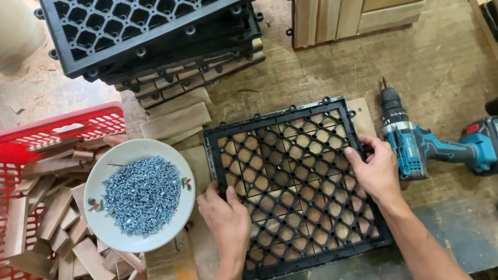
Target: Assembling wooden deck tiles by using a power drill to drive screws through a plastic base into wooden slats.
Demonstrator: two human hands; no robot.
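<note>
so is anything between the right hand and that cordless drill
Nothing visible. The right hand rests on the black plastic grid's right edge, and the teal cordless drill lies on the bench just beside it, with no object between.
</note>
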